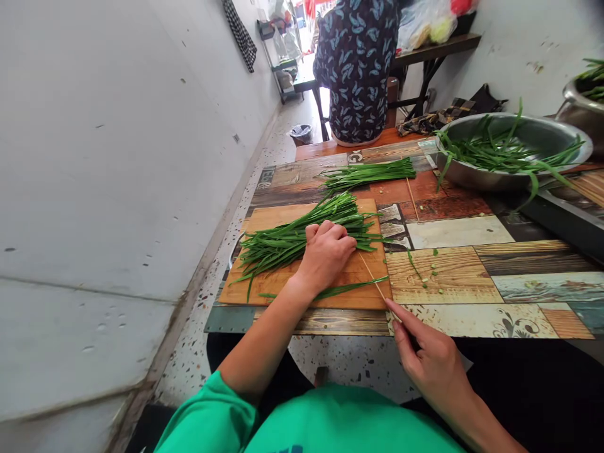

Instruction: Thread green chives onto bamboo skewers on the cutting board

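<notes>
A large bunch of garlic chives [283, 238] lies across a wooden cutting board [274, 290]. My left hand [328, 251] rests on the bunch with its fingers curled round the stalks near the right end. Between the thumb and fingers of my right hand [429, 355], at the table's front edge, is a thin bamboo skewer [376, 285]. It slants up and left over the board, its far tip beside my left hand. A few loose chive blades [346, 289] lie in front of the bunch, partly under my left forearm.
Behind the board lie a second chive bundle [372, 174] and another skewer [412, 200]. A metal bowl [500, 180] of chives stands at right, near a metal pot [580, 116]. Chive scraps [425, 280] dot the patterned table. Beyond it, a person [358, 69] faces away.
</notes>
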### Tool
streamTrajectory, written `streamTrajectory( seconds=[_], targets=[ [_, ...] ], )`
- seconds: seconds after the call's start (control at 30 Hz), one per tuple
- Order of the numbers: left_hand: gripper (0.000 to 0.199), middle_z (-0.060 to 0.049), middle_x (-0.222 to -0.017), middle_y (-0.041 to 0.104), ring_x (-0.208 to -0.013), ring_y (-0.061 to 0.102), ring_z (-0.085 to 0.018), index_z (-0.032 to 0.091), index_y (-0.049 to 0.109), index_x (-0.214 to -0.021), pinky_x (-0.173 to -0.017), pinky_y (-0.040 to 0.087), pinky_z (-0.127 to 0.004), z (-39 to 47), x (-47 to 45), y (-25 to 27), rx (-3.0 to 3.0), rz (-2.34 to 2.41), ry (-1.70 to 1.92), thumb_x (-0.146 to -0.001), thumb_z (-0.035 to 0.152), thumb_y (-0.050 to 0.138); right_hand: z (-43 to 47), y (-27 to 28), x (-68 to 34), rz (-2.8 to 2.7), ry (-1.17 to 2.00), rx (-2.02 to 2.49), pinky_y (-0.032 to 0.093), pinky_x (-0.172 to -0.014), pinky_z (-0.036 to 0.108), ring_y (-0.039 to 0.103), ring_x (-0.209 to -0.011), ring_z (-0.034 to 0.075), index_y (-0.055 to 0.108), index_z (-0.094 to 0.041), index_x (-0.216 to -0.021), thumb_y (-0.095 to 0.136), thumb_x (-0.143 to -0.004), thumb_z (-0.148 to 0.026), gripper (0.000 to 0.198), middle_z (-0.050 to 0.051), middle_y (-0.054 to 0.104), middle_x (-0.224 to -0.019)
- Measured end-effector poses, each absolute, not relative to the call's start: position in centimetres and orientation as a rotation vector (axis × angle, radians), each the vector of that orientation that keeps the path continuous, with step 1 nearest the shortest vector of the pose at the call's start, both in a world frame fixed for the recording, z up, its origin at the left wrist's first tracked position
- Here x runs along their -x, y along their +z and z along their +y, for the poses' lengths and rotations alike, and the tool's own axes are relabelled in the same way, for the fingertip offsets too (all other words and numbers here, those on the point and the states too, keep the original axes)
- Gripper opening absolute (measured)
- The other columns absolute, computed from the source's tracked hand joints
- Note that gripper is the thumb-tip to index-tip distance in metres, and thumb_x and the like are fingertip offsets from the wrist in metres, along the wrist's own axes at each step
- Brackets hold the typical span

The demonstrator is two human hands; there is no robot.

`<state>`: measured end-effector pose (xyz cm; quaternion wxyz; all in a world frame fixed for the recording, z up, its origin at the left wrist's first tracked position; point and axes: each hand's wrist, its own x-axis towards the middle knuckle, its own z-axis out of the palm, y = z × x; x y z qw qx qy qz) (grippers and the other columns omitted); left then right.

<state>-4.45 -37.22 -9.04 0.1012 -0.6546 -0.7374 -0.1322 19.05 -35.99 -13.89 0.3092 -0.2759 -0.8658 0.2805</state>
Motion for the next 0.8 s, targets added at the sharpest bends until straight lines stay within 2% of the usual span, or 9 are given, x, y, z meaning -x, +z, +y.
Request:
streamTrajectory(
  seconds=[0.23, 0.4, 0.53, 0.8],
  targets=[
    [0.023, -0.003, -0.091, 0.069, -0.088, 0.055, -0.017, 0.019, 0.066, -0.087, -0.082, 0.031, -0.036, -38.1, 3.4, -8.2, 2.04, -2.156, -0.582, -0.093, 0.028, 0.045, -35.9, -14.3, -19.6, -2.284, 0.733, 0.734, 0.057, -0.075, 0.018, 0.072, -0.089, 0.016, 0.064, -0.01, -0.119, 0.048, -0.089, -0.015, 0.035, 0.009, 0.072, -0.107],
    [0.022, -0.003, -0.091, 0.07, -0.086, 0.056, -0.019, 0.021, 0.068, -0.097, -0.079, 0.033, -0.036, -38.2, 3.3, -8.2, 2.031, -2.282, -0.45, -0.092, 0.026, 0.047, -35.9, -14.1, -20.1, -2.285, 0.761, 0.758, 0.058, -0.072, 0.019, 0.072, -0.084, 0.016, 0.063, -0.014, -0.122, 0.048, -0.089, -0.016, 0.037, 0.008, 0.073, -0.106],
    [0.024, -0.004, -0.091, 0.07, -0.088, 0.056, -0.019, 0.022, 0.07, -0.088, -0.081, 0.033, -0.036, -38.1, 3.1, -8.8, 2.001, -2.302, -0.377, -0.092, 0.03, 0.048, -36.1, -13.5, -20.8, -2.301, 0.811, 0.733, 0.058, -0.072, 0.018, 0.072, -0.085, 0.015, 0.062, -0.015, -0.124, 0.047, -0.089, -0.016, 0.038, 0.008, 0.072, -0.108],
    [0.012, -0.004, -0.092, 0.07, -0.091, 0.057, -0.021, 0.02, 0.065, -0.09, -0.079, 0.036, -0.034, -37.9, 2.9, -8.9, 2.013, -2.35, -0.264, -0.087, 0.029, 0.058, -36.0, -13.5, -21.1, -2.314, 0.815, 0.753, 0.058, -0.07, 0.017, 0.073, -0.08, 0.014, 0.064, -0.011, -0.12, 0.047, -0.089, -0.016, 0.035, 0.009, 0.073, -0.104]
  ],
)
